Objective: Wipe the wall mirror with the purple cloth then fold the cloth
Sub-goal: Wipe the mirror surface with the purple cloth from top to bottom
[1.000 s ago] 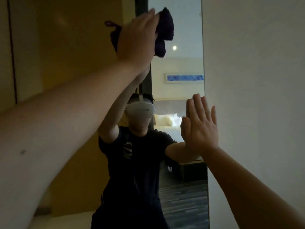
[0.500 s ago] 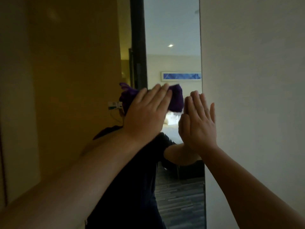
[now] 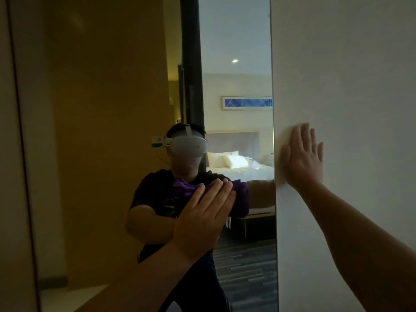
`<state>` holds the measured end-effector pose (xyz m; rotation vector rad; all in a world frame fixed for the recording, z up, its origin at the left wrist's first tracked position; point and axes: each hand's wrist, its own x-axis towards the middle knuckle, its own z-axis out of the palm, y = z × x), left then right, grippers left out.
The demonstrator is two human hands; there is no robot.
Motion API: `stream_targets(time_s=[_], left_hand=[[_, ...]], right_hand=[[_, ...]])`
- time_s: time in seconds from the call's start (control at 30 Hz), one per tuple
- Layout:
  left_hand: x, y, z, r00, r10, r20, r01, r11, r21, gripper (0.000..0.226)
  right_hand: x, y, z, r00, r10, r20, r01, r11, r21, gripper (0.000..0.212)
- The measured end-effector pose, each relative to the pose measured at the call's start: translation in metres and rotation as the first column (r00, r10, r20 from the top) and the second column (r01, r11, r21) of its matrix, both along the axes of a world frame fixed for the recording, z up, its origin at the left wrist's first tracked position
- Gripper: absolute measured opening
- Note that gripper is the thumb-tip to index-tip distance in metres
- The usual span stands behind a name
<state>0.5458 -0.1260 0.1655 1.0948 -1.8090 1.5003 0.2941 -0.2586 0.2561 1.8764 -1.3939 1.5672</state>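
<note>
Purple cloth [image 3: 238, 197] sits bunched on the mirror [image 3: 236, 41], low near its right edge. Our left hand [image 3: 202, 219] presses it with straight fingers. Our right hand [image 3: 302, 159] lies flat on the white wall [image 3: 349, 64].

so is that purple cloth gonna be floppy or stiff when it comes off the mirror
Probably floppy: the cloth bunches in soft folds under the left hand. Likely light, since flat fingers alone pin it to the mirror. It may slide easily on the glass.
</note>
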Motion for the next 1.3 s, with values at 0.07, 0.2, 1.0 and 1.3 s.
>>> stream_targets(time_s=[0.07,0.2,1.0,1.3], left_hand=[[0.0,0.002,0.002,0.998,-0.065,-0.019,0.065,0.998,-0.018,0.041],[-0.001,0.004,0.017,0.975,-0.194,-0.112,0.184,0.978,-0.097,0.034],[-0.075,-0.051,0.255,0.997,0.009,-0.074,-0.025,0.975,-0.22,0.044],[-0.079,-0.047,0.059,0.995,-0.004,0.095,0.006,1.0,-0.02,0.049]], right_hand=[[0.001,-0.006,-0.001,1.0,-0.012,-0.013,0.012,1.0,0.026,0.072],[-0.001,-0.009,-0.003,1.0,-0.002,-0.031,0.003,0.999,0.033,0.073],[-0.002,-0.018,-0.008,0.999,-0.019,-0.028,0.017,0.998,-0.068,0.063],[-0.005,-0.014,-0.007,0.999,-0.027,-0.037,0.024,0.998,-0.062,0.063]])
